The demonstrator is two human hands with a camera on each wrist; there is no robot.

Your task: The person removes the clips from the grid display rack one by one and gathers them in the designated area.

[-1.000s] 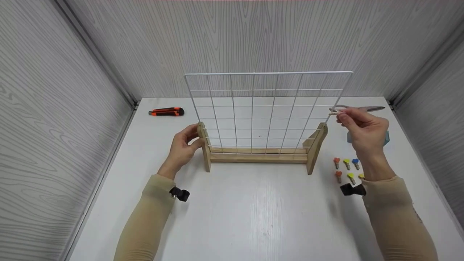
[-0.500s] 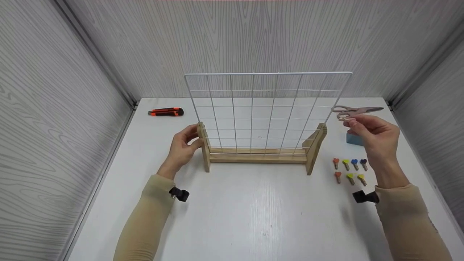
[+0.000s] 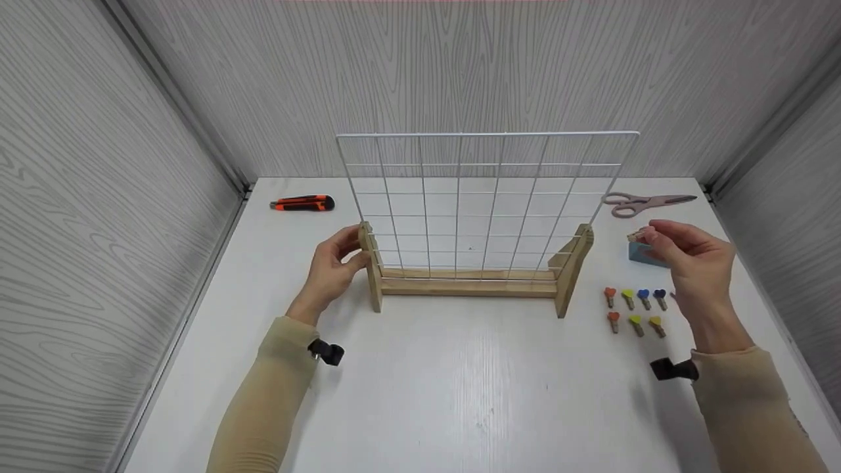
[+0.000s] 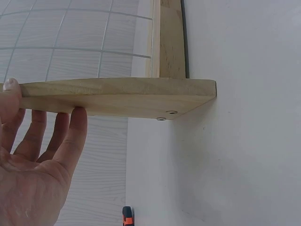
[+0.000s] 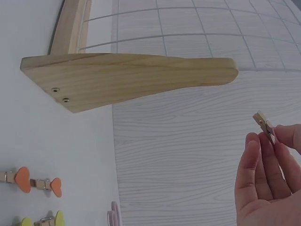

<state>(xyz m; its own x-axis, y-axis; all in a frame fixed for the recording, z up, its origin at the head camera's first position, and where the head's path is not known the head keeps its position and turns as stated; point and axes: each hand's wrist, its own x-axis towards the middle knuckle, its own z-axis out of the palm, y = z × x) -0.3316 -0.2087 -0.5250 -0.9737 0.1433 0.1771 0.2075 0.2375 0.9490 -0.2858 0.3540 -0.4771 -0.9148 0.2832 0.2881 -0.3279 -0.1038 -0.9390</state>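
A white wire grid (image 3: 479, 197) stands upright in a wooden stand (image 3: 470, 287) with two side panels. My left hand (image 3: 328, 270) holds the left side panel, its thumb at the edge and fingertips against the outer face in the left wrist view (image 4: 117, 101). To the right of the stand, my right hand (image 3: 700, 263) pinches a small wooden clothespin (image 5: 262, 122) between thumb and fingers, raised off the table. The far end of that clothespin is hidden by the fingers. In the head view the hand overlaps a blue block (image 3: 647, 254).
Several clothespins with coloured hearts (image 3: 635, 322) lie in two rows right of the stand, in orange, yellow and blue. Scissors (image 3: 647, 202) rest at the back right. An orange and black utility knife (image 3: 302, 203) lies at the back left.
My right hand has moved away from the grid's right edge, rightward and toward me, with the clothespin still pinched. The left hand stays on the stand.
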